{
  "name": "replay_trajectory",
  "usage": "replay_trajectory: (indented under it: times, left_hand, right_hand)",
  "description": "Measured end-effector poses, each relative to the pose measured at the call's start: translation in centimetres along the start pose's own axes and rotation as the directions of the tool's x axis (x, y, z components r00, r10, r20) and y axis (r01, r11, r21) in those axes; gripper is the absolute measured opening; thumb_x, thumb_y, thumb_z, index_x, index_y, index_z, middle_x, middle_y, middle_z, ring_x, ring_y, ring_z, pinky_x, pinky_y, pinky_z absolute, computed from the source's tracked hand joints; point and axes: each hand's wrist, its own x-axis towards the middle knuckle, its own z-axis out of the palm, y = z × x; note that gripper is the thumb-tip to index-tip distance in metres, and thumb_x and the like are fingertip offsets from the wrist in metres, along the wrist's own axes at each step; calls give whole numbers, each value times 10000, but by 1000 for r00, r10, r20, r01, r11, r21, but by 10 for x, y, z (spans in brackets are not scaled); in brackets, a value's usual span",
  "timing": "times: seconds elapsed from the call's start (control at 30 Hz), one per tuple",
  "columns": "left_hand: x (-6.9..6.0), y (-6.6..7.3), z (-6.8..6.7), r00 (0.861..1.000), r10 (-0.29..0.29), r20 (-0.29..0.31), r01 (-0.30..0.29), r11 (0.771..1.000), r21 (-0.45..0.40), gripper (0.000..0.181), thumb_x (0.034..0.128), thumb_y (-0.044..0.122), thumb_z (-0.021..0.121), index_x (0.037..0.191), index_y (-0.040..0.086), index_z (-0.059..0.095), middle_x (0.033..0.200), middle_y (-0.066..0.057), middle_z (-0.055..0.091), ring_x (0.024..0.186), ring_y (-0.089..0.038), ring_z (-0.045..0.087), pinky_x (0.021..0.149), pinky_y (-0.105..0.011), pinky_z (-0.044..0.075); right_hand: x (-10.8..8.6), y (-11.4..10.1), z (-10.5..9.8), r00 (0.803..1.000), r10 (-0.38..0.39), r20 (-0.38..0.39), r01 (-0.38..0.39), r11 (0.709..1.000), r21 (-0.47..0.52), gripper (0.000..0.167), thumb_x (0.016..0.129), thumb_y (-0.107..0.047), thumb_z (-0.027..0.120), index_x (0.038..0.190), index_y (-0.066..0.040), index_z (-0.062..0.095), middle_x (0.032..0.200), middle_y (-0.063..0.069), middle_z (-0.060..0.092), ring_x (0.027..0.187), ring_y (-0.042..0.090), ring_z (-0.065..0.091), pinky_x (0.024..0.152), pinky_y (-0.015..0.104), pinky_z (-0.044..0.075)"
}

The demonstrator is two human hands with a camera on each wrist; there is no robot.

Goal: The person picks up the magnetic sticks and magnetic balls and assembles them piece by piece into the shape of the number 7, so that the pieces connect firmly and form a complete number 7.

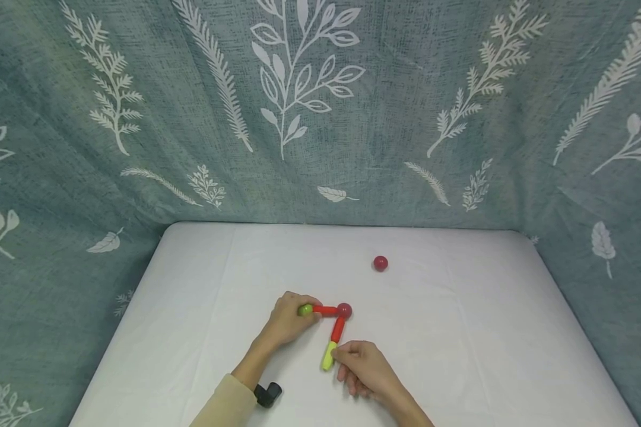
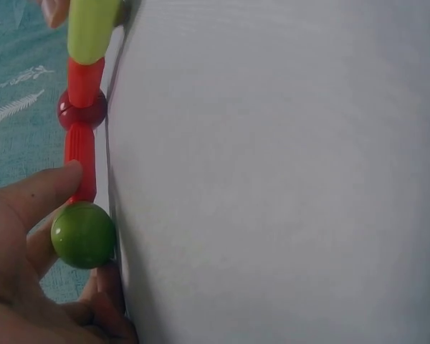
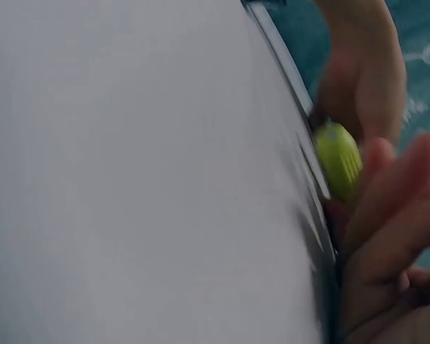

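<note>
My left hand (image 1: 292, 318) pinches a red stick (image 2: 81, 161) near its end, where a green ball (image 2: 84, 235) is attached. At the stick's other end is a dark red ball (image 1: 344, 310). A second red stick (image 1: 338, 330) runs from that ball toward the near side, at an angle to the first. Joined in line with it is a yellow-green stick (image 1: 328, 357). The thumb and a finger of my right hand (image 1: 367, 369) pinch this yellow-green stick, its other fingers loosely curled. In the right wrist view, fingers partly hide the stick.
A loose dark red ball (image 1: 380, 263) lies farther back on the white-covered table (image 1: 459, 320). Behind and beside the table hangs a green-blue curtain (image 1: 374, 148) with white leaf patterns. A black device (image 1: 269, 395) shows at my left wrist.
</note>
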Motion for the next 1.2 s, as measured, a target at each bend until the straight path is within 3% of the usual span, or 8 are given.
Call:
replay_trajectory:
  times: [0.1, 0.23, 0.3, 0.5, 0.63, 0.83, 1.0, 1.2]
  left_hand:
    - [0, 0, 0, 1000, -2, 6, 2, 1000, -2, 162, 888, 232, 766, 1049, 218, 768, 1036, -30, 595, 962, -205, 505, 789, -433, 440]
    - [-1, 0, -1, 1000, -5, 4, 5, 1000, -3, 165, 885, 225, 770, 1050, 217, 767, 1029, -28, 591, 956, -209, 500, 779, -424, 437]
    - [-1, 0, -1, 1000, -4, 2, 4, 1000, -4, 166, 883, 224, 772, 1048, 215, 767, 1029, -26, 592, 959, -208, 500, 779, -422, 433]
    - [1, -4, 0, 1000, 8, 7, -8, 1000, -6, 165, 884, 228, 770, 1049, 216, 767, 1033, -25, 596, 971, -203, 501, 781, -418, 426]
    - [1, -4, 1, 1000, 10, 7, -10, 1000, -6, 165, 883, 227, 769, 1048, 216, 768, 1034, -25, 599, 977, -205, 504, 788, -424, 429]
    - [1, -4, 4, 1000, 6, 3, -6, 1000, -11, 164, 879, 223, 776, 1043, 221, 769, 1027, -16, 594, 971, -200, 503, 791, -420, 432]
    - [2, -5, 4, 1000, 10, 2, -10, 1000, -11, 159, 878, 218, 779, 1038, 222, 770, 1030, -17, 596, 981, -202, 501, 799, -423, 427]
    - [2, -4, 3, 1000, -11, 6, 11, 1000, -10, 161, 881, 214, 777, 1041, 229, 768, 1042, -26, 584, 984, -207, 497, 793, -416, 429]
  right_hand:
    - [2, -3, -16, 999, -15, -40, 13, 999, -49, 335, 975, -264, 650, 1060, 60, 646, 721, 109, 673, 415, 86, 541, 371, 191, 393]
    - [9, -14, -41, 979, -88, -185, 64, 989, -131, 275, 969, -226, 661, 1089, 21, 660, 771, 134, 676, 480, 147, 563, 396, 234, 425]
    - [15, -19, -54, 948, -158, -278, 101, 973, -207, 239, 964, -206, 675, 1101, -11, 670, 797, 133, 676, 534, 190, 575, 430, 257, 450]
    - [46, -29, -94, 803, -344, -487, 130, 898, -420, 296, 963, -251, 691, 1184, -57, 656, 1030, 117, 692, 882, 269, 664, 684, 335, 546]
    - [67, -35, -112, 761, -360, -541, 117, 895, -430, 367, 959, -288, 692, 1242, -64, 625, 1149, 132, 644, 1071, 294, 618, 850, 437, 515]
    - [89, -42, -123, 757, -358, -546, 150, 909, -388, 427, 938, -259, 716, 1296, -58, 596, 1212, 176, 600, 1133, 339, 581, 912, 482, 473]
    - [100, -44, -126, 776, -334, -535, 118, 910, -397, 494, 928, -266, 730, 1342, -48, 570, 1262, 221, 573, 1155, 372, 556, 942, 508, 453]
    - [107, -45, -124, 776, -331, -536, 85, 898, -431, 499, 913, -225, 744, 1327, -2, 576, 1243, 261, 579, 1142, 394, 556, 974, 502, 432]
